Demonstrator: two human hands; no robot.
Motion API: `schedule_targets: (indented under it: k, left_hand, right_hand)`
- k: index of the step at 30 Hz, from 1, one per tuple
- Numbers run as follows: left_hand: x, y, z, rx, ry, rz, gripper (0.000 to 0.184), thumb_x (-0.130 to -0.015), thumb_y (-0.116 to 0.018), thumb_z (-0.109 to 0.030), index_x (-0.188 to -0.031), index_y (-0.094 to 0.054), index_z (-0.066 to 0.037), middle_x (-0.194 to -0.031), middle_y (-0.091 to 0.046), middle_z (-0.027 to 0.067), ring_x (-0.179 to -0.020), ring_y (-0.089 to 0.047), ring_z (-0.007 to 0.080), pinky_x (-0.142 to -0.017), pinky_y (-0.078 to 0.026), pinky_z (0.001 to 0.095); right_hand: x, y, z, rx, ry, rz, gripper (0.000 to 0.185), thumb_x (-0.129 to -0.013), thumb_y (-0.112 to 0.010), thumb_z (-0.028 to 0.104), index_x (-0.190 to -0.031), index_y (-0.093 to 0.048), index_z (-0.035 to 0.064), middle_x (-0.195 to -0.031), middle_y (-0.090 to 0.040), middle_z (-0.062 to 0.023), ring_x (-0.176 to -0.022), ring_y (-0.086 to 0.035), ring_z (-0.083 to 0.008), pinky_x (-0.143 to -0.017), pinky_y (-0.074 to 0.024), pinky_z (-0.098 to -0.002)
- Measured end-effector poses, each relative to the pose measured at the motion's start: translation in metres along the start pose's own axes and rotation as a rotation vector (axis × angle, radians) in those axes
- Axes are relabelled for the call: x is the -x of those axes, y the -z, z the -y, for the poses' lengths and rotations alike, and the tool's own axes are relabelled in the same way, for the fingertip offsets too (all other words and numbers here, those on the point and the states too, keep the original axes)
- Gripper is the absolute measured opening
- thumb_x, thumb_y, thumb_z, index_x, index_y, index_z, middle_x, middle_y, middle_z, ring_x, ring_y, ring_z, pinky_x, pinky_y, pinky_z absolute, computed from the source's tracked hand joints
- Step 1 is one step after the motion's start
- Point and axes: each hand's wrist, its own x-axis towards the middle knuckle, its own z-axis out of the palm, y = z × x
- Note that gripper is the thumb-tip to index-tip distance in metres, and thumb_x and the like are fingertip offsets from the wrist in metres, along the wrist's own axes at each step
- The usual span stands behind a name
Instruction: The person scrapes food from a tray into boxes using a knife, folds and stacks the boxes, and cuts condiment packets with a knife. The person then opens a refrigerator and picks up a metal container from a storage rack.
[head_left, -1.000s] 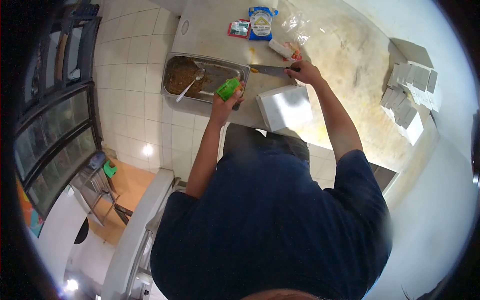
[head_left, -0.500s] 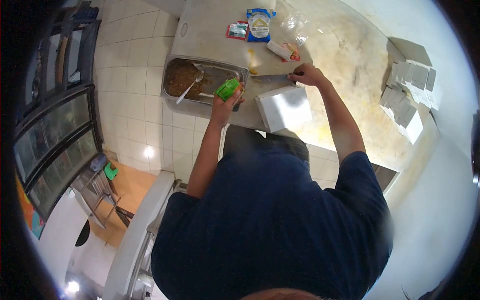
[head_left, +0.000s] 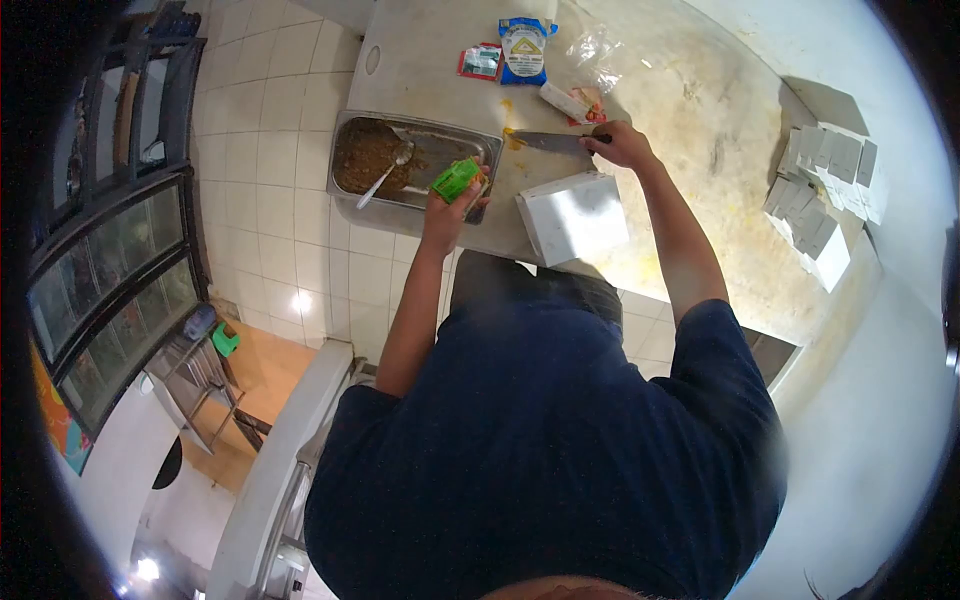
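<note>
Nearby sits a white box (head_left: 572,220); left fingers (head_left: 473,193) clasp a green packet (head_left: 456,180), right fingers (head_left: 609,149) a knife (head_left: 553,142).

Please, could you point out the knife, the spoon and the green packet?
Knife (head_left: 553,143): head view, on the blade.
Spoon (head_left: 378,184): head view, on the handle.
Green packet (head_left: 456,180): head view, on its green surface.
</note>
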Motion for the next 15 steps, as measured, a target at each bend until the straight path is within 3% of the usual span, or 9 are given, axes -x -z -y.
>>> schedule_targets:
  k: [7, 15]
  left_hand:
    - [-0.005, -0.001, -0.004, -0.113, -0.031, 0.044, 0.042, -0.095, -0.063, -0.015, -0.135, -0.056, -0.006, -0.126, -0.062, 0.0068, -0.111, -0.058, 0.0132, -0.084, -0.056, 0.0320]
    - [-0.004, -0.010, -0.006, -0.191, 0.082, 0.057, 0.037, -0.096, -0.062, -0.018, -0.132, -0.059, -0.006, -0.122, -0.066, 0.0055, -0.110, -0.059, 0.0124, -0.088, -0.053, 0.0316]
  right_hand:
    - [0.008, 0.003, 0.001, -0.056, -0.063, 0.001, 0.049, -0.085, -0.063, 0.060, -0.093, -0.075, 0.0132, -0.085, -0.072, -0.0096, -0.080, -0.069, -0.0279, -0.072, -0.0537, -0.0393]
    - [-0.005, 0.011, 0.016, -0.009, -0.092, -0.194, 0.048, -0.085, -0.063, 0.059, -0.096, -0.075, 0.0142, -0.083, -0.072, -0.0092, -0.078, -0.069, -0.0286, -0.070, -0.0539, -0.0389]
